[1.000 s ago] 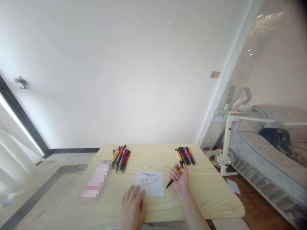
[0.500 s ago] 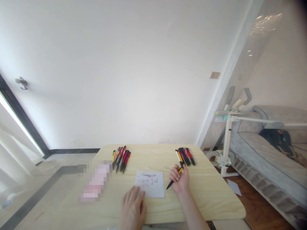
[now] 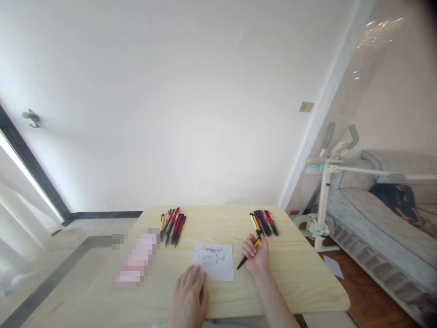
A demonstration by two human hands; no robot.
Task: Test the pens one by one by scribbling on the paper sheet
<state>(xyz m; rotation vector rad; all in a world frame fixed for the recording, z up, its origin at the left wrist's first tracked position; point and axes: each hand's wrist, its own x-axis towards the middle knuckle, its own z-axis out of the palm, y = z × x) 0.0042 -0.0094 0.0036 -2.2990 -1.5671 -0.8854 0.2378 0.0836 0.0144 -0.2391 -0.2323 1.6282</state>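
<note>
My right hand (image 3: pixel 256 258) is closed round a black and yellow pen (image 3: pixel 246 257), its tip pointing down-left near the right edge of a white paper (image 3: pixel 214 262) marked with red and dark scribbles. My left hand (image 3: pixel 190 297) lies flat with fingers apart, its fingertips on the paper's lower left corner. A row of several pens (image 3: pixel 264 222) lies just beyond my right hand. A second group of several pens (image 3: pixel 172 224) lies at the table's far left of centre.
The light wooden table (image 3: pixel 293 278) ends at a rounded right corner. A blurred pink patch (image 3: pixel 135 259) sits at the left. Right of the table stand a white stand with a lamp arm (image 3: pixel 324 191) and a grey sofa (image 3: pixel 382 214).
</note>
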